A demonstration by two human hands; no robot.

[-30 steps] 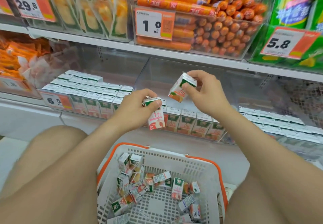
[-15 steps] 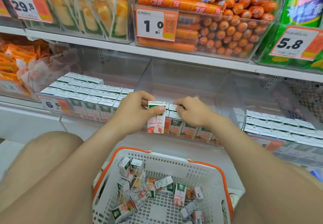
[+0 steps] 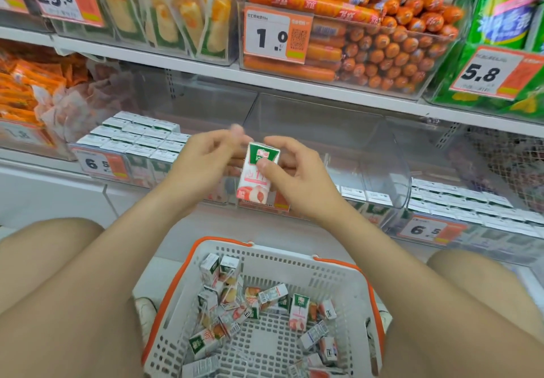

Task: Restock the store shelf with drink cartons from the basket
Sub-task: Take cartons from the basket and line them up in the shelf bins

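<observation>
Fingers [image 3: 263,168] of right hand [image 3: 297,184] pinched on upright drink carton [image 3: 255,184] before clear shelf bin [image 3: 382,156], above basket [image 3: 294,255], with left hand [image 3: 203,165] loosely spread beside it, blurred

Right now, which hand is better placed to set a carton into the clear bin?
Right: the right hand pinches the carton in front of the clear bin; the left hand is open.

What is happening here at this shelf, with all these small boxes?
A person is restocking drink cartons at a store shelf. The right hand pinches one upright carton in front of the clear shelf bin. The left hand is beside it, blurred, seemingly holding nothing. Loose cartons lie in the basket below.
</observation>
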